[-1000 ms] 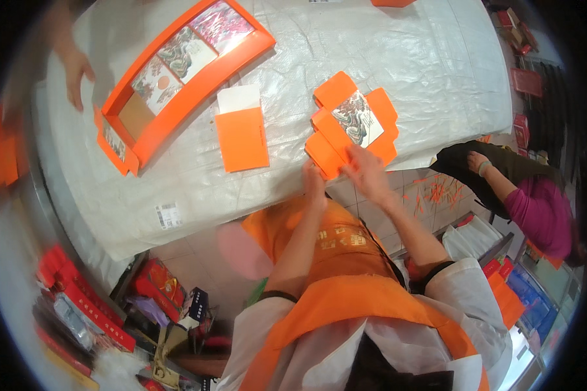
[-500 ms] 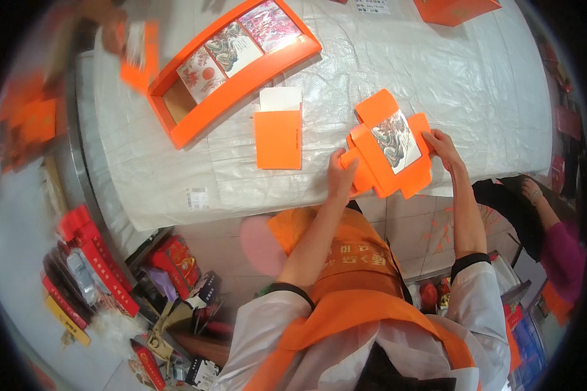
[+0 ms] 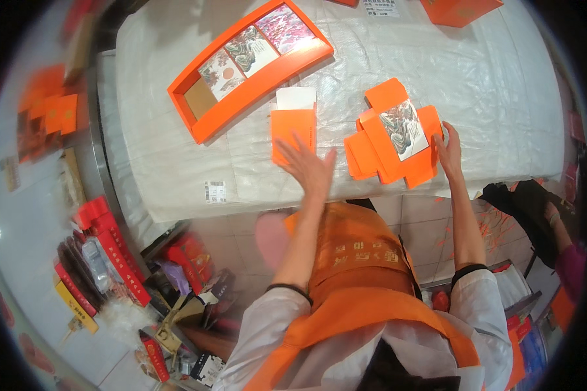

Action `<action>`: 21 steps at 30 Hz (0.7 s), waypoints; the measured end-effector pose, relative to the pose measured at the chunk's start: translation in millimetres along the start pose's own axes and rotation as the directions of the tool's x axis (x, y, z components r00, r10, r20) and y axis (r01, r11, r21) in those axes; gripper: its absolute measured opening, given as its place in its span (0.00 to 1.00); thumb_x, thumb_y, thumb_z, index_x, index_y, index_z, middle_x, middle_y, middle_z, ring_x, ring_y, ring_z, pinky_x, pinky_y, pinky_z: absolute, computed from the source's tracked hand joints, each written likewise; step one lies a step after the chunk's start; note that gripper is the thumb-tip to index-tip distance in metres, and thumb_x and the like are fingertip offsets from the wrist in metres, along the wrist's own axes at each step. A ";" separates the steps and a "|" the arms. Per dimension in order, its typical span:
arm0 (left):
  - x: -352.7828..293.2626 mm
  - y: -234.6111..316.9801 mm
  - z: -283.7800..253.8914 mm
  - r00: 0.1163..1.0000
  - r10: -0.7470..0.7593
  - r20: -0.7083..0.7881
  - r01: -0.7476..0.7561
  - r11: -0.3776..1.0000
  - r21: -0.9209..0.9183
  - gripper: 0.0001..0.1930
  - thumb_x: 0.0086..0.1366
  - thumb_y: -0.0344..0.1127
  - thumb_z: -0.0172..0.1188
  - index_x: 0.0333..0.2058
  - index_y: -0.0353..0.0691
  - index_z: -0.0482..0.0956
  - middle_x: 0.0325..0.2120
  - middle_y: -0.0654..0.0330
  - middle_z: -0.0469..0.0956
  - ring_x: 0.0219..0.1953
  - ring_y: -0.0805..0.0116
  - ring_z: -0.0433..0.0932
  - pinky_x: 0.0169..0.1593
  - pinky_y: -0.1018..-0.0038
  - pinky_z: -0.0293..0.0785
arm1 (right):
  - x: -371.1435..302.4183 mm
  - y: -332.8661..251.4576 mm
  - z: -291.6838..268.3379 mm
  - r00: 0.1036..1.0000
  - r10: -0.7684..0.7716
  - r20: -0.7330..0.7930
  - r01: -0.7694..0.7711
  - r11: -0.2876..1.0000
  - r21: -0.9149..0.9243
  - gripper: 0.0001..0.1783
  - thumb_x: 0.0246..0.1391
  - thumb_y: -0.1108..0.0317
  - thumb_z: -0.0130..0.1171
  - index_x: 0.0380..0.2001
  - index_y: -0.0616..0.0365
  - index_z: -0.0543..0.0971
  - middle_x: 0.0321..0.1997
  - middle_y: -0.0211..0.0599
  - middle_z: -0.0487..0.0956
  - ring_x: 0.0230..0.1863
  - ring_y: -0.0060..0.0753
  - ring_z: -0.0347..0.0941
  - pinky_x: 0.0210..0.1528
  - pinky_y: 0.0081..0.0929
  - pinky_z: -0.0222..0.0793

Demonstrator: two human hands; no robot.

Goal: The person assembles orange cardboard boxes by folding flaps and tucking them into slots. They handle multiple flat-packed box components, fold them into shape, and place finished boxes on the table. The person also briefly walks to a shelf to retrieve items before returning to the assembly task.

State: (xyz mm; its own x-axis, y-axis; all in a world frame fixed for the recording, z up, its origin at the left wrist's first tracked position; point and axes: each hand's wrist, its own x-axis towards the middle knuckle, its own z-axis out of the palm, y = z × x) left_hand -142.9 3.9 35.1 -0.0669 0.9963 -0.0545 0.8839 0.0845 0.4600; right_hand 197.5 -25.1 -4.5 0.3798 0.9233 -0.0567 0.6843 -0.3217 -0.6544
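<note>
My left hand (image 3: 308,168) has its fingers spread over the lower edge of a flat orange box (image 3: 296,127) with a white flap at its top; I cannot tell whether it touches. To the right lies an unfolded orange carton (image 3: 379,148) with its flaps spread. A square card printed with a landscape (image 3: 403,130) sits on its middle panel. At the carton's right flap, my right hand (image 3: 449,153) has its fingers stretched out and does not visibly grip it. A curved orange tray (image 3: 265,76) lies beyond, with three printed squares and one bare brown compartment.
Whitish plastic sheeting (image 3: 241,159) covers the table. Another orange box (image 3: 459,12) stands at the far right. Orange pieces (image 3: 60,114) lie left of the table, and red packaging (image 3: 114,241) fills the lower left. At the right edge shows another person's purple sleeve (image 3: 570,270).
My left hand has let go of the carton and moved left to the flat orange box. The right hand's fingers have loosened from the flap. A blurred hand at the upper left has gone.
</note>
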 end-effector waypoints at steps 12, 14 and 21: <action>25.5 27.7 -103.9 0.674 -0.028 0.738 0.623 -0.516 -0.588 0.33 0.54 0.58 0.58 0.53 0.47 0.61 0.51 0.52 0.63 0.53 0.52 0.65 0.52 0.47 0.64 | -106.9 -220.9 5.0 0.942 -0.323 0.086 0.268 0.883 0.385 0.27 0.50 0.73 0.57 0.55 0.61 0.64 0.57 0.44 0.67 0.57 0.41 0.64 0.56 0.32 0.62; 20.8 41.8 -122.8 0.642 -0.014 0.767 0.633 -0.554 -0.540 0.32 0.54 0.57 0.58 0.53 0.49 0.59 0.51 0.52 0.62 0.53 0.50 0.64 0.51 0.45 0.64 | -103.5 -253.2 1.7 0.873 -0.487 0.004 0.467 0.840 0.276 0.28 0.47 0.74 0.60 0.54 0.60 0.65 0.56 0.45 0.66 0.56 0.46 0.64 0.55 0.34 0.63; 7.2 54.4 -167.8 0.682 0.071 0.728 0.665 -0.475 -0.576 0.33 0.54 0.58 0.58 0.53 0.49 0.59 0.52 0.52 0.61 0.54 0.51 0.63 0.53 0.48 0.63 | -98.4 -303.5 -23.0 0.848 -0.529 -0.002 0.509 0.815 0.277 0.25 0.48 0.74 0.60 0.51 0.62 0.67 0.48 0.46 0.73 0.47 0.46 0.71 0.49 0.34 0.68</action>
State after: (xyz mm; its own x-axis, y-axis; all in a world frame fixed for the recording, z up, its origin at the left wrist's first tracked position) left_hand -173.0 18.6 208.4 0.3543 0.6724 -0.6498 -0.7309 0.6326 0.2561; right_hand -33.2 -23.1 217.0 -0.0389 0.9532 0.2998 0.5788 0.2660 -0.7709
